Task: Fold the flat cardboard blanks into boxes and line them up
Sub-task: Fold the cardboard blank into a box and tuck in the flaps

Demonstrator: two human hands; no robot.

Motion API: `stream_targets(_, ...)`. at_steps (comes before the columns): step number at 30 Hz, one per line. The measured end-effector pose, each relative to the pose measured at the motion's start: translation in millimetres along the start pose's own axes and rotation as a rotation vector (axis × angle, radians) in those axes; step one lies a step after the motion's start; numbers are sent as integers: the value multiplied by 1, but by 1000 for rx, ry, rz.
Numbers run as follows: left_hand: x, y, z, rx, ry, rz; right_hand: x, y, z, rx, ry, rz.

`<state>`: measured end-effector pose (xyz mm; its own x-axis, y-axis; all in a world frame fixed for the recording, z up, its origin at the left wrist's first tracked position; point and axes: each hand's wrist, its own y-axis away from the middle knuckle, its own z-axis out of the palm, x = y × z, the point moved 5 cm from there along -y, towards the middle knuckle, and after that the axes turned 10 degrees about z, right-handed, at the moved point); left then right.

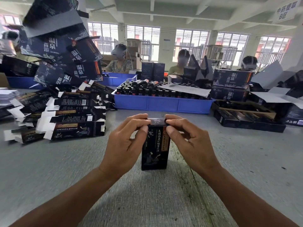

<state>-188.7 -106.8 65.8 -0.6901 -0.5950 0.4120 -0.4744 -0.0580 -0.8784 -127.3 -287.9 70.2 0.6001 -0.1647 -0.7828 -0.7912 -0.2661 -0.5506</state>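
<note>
While it stands upright, both hands (126, 138) (188, 136) pinch the box (155, 149).

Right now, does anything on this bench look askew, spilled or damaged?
The box in both hands, left hand and right hand, stands upright and looks sound. The flat blanks at left lie in a loose, fanned heap, not a squared stack, with flaps sticking out. Some bottles lie sideways atop the upright ones in the blue tray. No visible damage.
</note>
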Motion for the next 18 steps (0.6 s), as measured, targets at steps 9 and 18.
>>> stream_targets(9, -15, 9, 5, -114, 6, -13, 6, 2, 5, 65, 99, -12)
stream_targets(18, -44, 10, -1, 67, 220, -374, 31, 25, 61, -220, 685, 62)
